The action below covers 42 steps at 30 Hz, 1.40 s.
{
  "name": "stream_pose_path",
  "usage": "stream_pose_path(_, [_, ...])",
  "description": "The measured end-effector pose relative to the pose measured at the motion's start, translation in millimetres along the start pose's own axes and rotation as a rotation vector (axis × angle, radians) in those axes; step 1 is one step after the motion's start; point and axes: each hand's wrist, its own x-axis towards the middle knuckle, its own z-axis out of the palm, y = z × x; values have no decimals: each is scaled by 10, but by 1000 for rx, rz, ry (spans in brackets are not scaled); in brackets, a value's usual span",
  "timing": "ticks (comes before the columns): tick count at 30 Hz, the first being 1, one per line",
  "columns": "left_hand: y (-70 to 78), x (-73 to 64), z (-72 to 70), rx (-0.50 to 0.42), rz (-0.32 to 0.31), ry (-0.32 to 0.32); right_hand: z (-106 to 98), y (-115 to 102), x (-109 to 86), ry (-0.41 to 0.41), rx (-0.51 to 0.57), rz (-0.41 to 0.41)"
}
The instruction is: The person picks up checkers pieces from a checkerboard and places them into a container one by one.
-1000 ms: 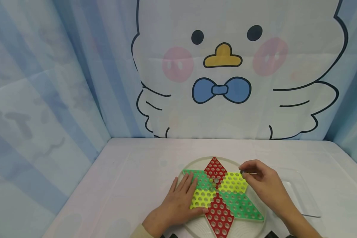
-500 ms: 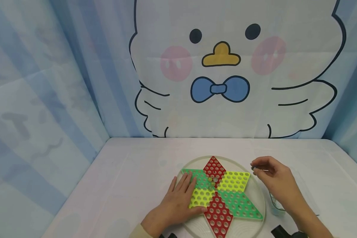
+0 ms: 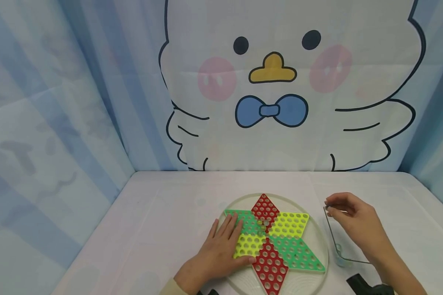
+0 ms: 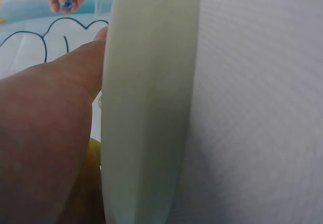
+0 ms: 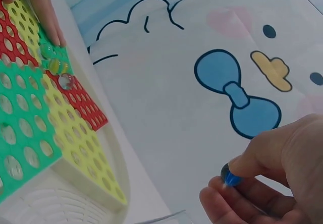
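A blue marble is pinched between the thumb and fingers of my right hand, which hovers to the right of the board over a clear plastic tray. My left hand lies with its fingers spread on the left side of a round Chinese checkers board. Its thumb reaches toward the board's red front point. The star on the board has red, green and yellow points full of holes. Several clear and coloured marbles sit in holes near the middle. In the left wrist view the board's pale rim fills much of the picture.
A few pale marbles show blurrily at the tray's near left corner. The white tablecloth stretches to the left and behind the board. A curtain printed with a cartoon bird hangs behind the table.
My right hand has moved right, from the board's yellow back point to above the clear tray, still pinching the marble. My left hand has stayed on the board.
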Motion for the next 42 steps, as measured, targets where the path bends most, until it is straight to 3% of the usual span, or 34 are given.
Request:
stream_pose_path(14, [7, -4, 2, 16, -1, 3, -71, 133, 4, -25, -29, 84])
stream_pose_path(24, [5, 5, 3, 17, -7, 0, -95, 266, 31, -77, -111, 125])
stream_pose_path(42, [18, -10, -14, 19, -6, 8, -85, 389, 60, -104, -211, 94])
